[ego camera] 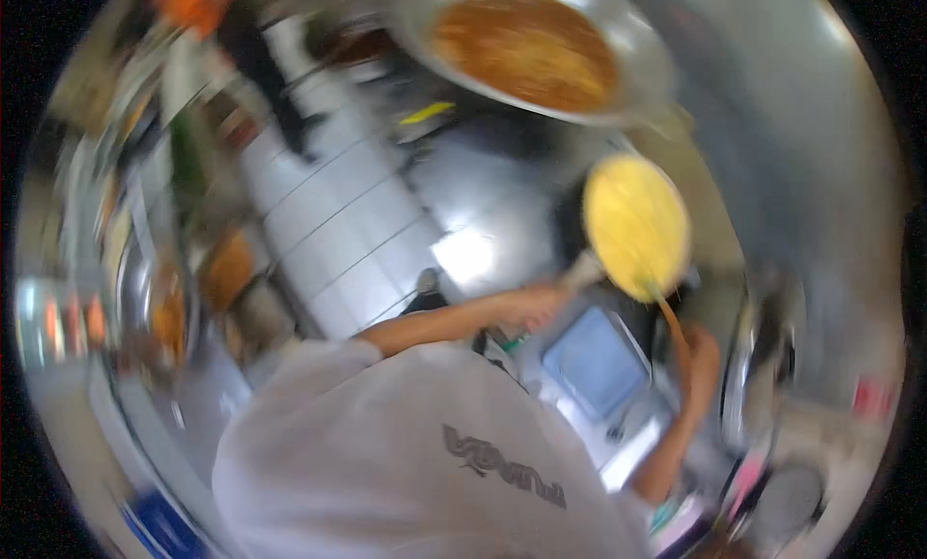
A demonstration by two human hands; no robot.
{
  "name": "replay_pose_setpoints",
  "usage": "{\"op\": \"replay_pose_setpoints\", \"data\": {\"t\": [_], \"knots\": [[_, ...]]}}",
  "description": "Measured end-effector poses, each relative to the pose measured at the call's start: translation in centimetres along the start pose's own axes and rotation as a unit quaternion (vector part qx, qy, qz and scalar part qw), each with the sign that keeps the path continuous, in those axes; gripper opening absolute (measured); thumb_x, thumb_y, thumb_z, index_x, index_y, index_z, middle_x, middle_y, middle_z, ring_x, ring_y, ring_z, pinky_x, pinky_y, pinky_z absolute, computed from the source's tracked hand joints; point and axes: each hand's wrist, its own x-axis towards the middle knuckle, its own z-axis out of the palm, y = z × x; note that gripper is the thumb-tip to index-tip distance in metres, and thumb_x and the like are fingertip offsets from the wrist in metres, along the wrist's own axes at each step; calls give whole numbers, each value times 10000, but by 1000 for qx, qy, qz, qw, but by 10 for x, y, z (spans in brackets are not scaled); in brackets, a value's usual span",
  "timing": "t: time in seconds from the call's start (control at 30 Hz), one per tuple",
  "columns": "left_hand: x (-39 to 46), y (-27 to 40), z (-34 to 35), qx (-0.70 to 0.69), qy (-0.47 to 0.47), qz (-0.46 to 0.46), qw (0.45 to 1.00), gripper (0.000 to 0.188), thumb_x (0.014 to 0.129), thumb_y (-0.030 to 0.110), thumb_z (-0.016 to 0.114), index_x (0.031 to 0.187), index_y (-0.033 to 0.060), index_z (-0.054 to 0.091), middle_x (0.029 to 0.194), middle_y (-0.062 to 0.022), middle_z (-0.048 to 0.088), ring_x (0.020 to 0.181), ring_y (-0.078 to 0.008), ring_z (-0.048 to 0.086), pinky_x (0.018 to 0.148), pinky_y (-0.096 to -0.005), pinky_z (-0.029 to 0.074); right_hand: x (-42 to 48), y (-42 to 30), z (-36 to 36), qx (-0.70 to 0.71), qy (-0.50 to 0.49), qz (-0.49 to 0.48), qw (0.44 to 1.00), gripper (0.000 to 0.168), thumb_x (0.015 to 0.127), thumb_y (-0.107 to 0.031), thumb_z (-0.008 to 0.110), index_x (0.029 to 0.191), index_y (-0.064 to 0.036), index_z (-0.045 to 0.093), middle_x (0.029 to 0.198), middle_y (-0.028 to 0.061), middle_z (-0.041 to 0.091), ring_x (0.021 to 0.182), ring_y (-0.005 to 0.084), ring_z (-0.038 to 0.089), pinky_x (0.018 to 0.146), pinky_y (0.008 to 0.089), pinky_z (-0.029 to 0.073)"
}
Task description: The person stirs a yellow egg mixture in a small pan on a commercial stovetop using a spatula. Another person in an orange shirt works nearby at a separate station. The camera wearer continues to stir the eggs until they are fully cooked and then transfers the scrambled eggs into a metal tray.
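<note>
My left hand (542, 305) is blurred, with its fingers curled around the end of a pale handle (584, 271). This handle runs to a round pan (684, 219) whose inside is filled with a smooth yellow mass (634, 222), perhaps egg or batter. At the pan's near side my right hand (699, 352) grips the brown handle (672, 324) of a utensil. The utensil's far end meets the yellow mass, and its tip is hard to make out. Below the pan lies a blue-grey flat tray or lid (597, 363).
A large metal wok (648, 66) of orange-brown liquid stands beyond the pan. White floor tiles (340, 219) run along the left, where a person in dark trousers (264, 66) stands farther off. Containers with orange food (228, 266) sit at the left. Motion blur covers much of the view.
</note>
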Motion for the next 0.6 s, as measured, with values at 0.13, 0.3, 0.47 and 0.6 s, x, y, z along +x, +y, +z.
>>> {"op": "replay_pose_setpoints", "data": {"t": [0.13,0.3,0.47,0.6], "knots": [[-25,43,35,42,68,-100,992,417,879,553,508,789,153,433,563,60,311,418,-63,271,357,-218,181,14,30,51,109,60,98,987,279,821,-286,645,982,-61,677,860,155,676,780,306,649,686,374,489],[-30,54,36,19,22,-134,991,396,896,523,490,768,155,421,560,71,302,422,-51,250,356,-210,172,32,-5,58,136,80,173,972,261,811,-240,641,988,-52,677,871,212,662,809,343,653,720,384,496],[-16,18,8,-43,6,-133,990,369,894,526,483,764,185,431,559,81,301,418,-51,235,359,-210,170,17,-36,-7,56,79,112,989,278,837,-274,621,1043,-94,669,913,176,665,835,335,647,729,407,499],[-31,37,24,2,-8,-107,994,368,919,487,452,797,140,424,570,68,298,423,-48,240,353,-222,166,-4,-24,-57,-70,88,52,992,238,797,-186,673,990,-46,667,840,163,670,773,303,657,677,363,493]]}}
